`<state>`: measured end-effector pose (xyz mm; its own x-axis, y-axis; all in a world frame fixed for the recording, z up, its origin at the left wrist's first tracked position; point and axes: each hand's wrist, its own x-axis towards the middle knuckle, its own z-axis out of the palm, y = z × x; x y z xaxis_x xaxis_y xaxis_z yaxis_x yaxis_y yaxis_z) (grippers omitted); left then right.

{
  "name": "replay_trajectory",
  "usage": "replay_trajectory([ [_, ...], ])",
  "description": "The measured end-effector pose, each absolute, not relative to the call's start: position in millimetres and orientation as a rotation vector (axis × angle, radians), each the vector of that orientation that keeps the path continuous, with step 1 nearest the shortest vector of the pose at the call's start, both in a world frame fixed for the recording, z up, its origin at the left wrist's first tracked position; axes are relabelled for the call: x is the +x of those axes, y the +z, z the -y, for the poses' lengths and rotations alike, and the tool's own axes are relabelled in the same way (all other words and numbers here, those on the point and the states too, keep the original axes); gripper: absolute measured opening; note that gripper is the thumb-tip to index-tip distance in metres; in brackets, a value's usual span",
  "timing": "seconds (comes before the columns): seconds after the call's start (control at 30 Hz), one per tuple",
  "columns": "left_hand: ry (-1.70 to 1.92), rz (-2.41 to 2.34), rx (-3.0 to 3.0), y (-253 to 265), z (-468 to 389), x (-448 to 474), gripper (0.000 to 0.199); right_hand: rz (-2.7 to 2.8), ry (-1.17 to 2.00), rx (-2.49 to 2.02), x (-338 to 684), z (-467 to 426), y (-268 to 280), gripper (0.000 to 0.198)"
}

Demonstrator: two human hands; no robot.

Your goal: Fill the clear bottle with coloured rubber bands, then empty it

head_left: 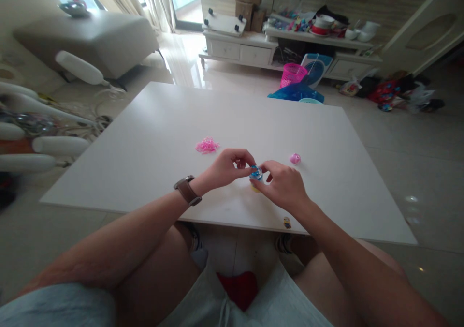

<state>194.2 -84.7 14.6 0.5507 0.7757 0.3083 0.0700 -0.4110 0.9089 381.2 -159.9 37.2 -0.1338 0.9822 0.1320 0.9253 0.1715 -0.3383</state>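
A small clear jar [257, 175] with blue bits inside and a yellow lower part stands near the front of the white table [170, 119]. My right hand [285, 185] grips it from the right, thumb low on its side and index finger by the rim. From the left, my left hand [232, 166] reaches to the jar's mouth with thumb and index finger pinched over the blue bits; what they hold is too small to make out. Beyond my left hand lies a loose pile of pink shreds [208, 145]. A small rounded pink piece [295, 158] sits to the right of the jar.
A small yellow cartoon sticker [287, 222] is at the table's near edge. White lamp arms [79, 68] crowd the left side. Past the far edge are a pink basket [293, 74], a blue plastic sheet [295, 93] and a low white cabinet [239, 51].
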Motion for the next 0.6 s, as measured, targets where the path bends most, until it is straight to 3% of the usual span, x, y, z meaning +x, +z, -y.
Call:
replay_trajectory([
  [0.1, 0.878, -0.68, 2.009, 13.6, 85.7, 192.2, 0.003, 2.138, 0.245, -1.821, 380.1, 160.0, 36.0, 0.024],
  [0.37, 0.796, -0.48, 2.281, 18.4, 88.8, 187.8, 0.02, 2.159, 0.259, -1.824, 379.2, 160.5, 35.0, 0.026],
  [0.6, 0.819, -0.5, 2.21, 22.6, 89.7, 186.4, 0.018, 2.155, 0.245, -1.8, 380.2, 161.2, 36.4, 0.026],
])
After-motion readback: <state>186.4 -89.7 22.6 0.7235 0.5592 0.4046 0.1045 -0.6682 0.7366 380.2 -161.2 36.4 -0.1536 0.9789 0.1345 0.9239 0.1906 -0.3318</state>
